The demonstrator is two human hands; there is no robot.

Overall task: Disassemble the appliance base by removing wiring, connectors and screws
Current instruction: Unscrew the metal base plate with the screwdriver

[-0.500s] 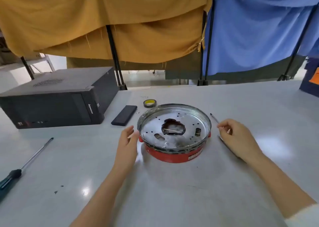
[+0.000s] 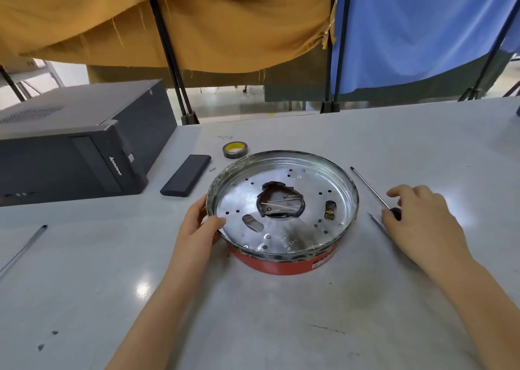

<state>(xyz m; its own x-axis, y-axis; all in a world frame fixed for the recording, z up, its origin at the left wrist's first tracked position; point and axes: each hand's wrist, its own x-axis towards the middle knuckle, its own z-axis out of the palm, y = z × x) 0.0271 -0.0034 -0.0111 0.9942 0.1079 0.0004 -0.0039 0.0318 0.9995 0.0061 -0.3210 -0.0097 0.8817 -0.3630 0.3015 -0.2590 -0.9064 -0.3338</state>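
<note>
At tabletop [image 2: 281,313] centre, red appliance base [image 2: 282,209] is set, metal plate upward, jagged central hole exposed. Left hand [image 2: 198,229] is clamped on left rim, thumb hooked inside. Right hand [image 2: 419,223] is laid over screwdriver [image 2: 371,191] just beside base; grip loosely curled, firm hold cannot be told. Tape roll [image 2: 235,149] is seen behind base.
</note>
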